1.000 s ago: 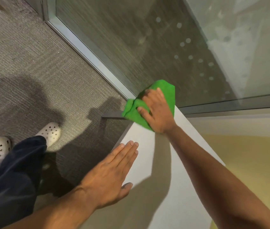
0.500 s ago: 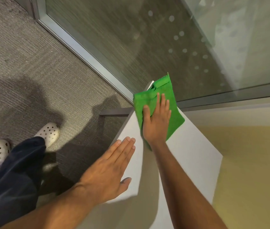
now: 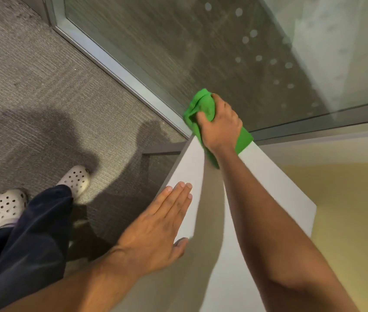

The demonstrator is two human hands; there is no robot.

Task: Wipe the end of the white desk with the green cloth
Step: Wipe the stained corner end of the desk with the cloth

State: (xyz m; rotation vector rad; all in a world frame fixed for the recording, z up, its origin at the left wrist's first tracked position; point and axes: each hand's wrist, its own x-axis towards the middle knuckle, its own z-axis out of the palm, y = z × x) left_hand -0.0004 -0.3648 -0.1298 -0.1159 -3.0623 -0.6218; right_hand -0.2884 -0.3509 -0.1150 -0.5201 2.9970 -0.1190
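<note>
The white desk (image 3: 266,190) narrows away from me toward a glass wall. At its far end my right hand (image 3: 220,124) is closed around the bunched green cloth (image 3: 198,106), pressing it onto the desk's end; part of the cloth sticks out past my wrist on the right and under my forearm. My left hand (image 3: 156,224) lies flat, palm down, on the desk's left edge, fingers together and holding nothing.
A glass wall (image 3: 223,52) with a metal frame (image 3: 115,61) runs right behind the desk's end. Grey carpet (image 3: 32,91) lies to the left, with my feet in white perforated clogs (image 3: 74,179). A yellow surface (image 3: 347,221) borders the desk on the right.
My right hand went from lying flat on the spread cloth to gripping it bunched, and moved toward the desk's far end. The left hand stayed planted.
</note>
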